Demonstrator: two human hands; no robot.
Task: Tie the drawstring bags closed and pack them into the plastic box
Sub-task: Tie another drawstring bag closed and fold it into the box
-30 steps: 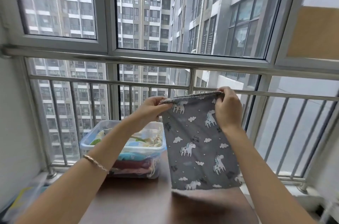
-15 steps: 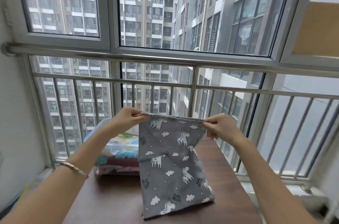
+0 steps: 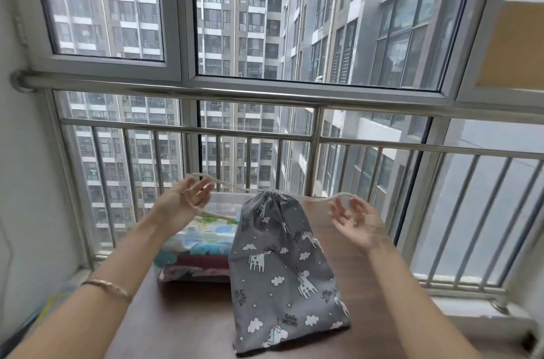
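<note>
A grey unicorn-print drawstring bag [image 3: 282, 267] hangs over the brown table [image 3: 182, 326], its mouth cinched shut and its bottom edge on the wood. White cords run from the gathered top to both sides. My left hand [image 3: 184, 202] is raised left of the bag with one cord looped over its spread fingers. My right hand [image 3: 354, 222] is to the bag's right, the other cord caught at its fingertips. Behind the bag on the left stands the clear plastic box [image 3: 191, 244], holding several folded colourful bags.
A steel railing [image 3: 294, 138] and window frame run along the table's far side. A white wall closes off the left. The floor beyond the table's right edge shows a railing base [image 3: 459, 288].
The bag's flat open mouth has been drawn into a tight gather. Both hands let go of the top hem and moved apart, pulling the cords outward.
</note>
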